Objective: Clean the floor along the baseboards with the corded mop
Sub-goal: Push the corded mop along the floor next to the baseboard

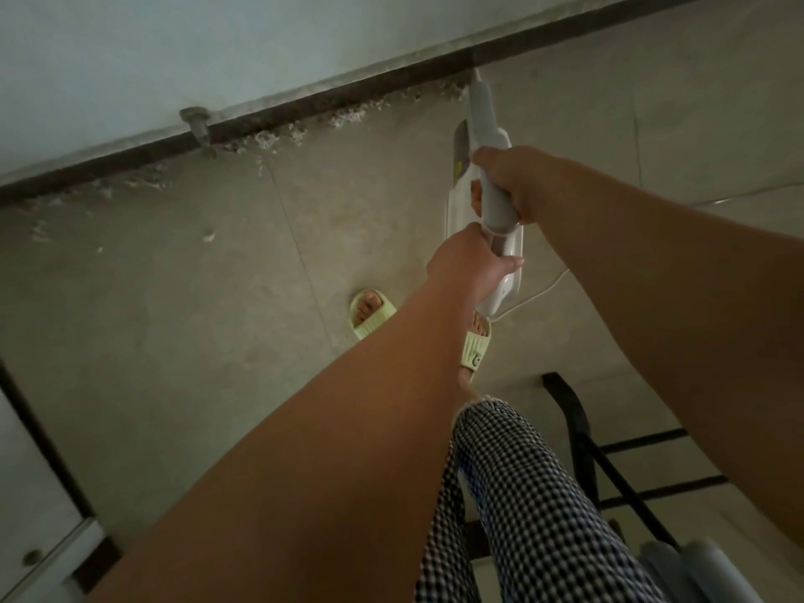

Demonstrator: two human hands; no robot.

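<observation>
Hands first: I see both of them on the white plastic corded mop (483, 176). My right hand (511, 180) is the higher one, and its fingers (478, 198) are curled tight round the pale grey handle. My left hand (467, 263) is lower down. It grips the bottom end of the same handle, with the thumb pressed on the white body.

I see the mop pointing away from me, up toward the wall. Its thin far end touches the floor right at the dark brown baseboard strip (304, 108). A thin white cord (546, 289) comes out of the near end of the mop and curls off to the right across the floor.

I see that the beige tiled floor (174, 276) is dusty. Little grey clumps of dirt (278, 139) lie along the foot of the baseboard, to the left of the mop's tip. A small grey metal door stop (198, 124) sticks out from the baseboard further left.

Both of my feet are in pale green rubber slippers (370, 313). One stands left of the mop, and the other is partly hidden under my left arm. My black and white checked trousers (522, 493) fill the bottom of the view. A black metal frame (574, 420) stands on the floor by my right leg.
</observation>
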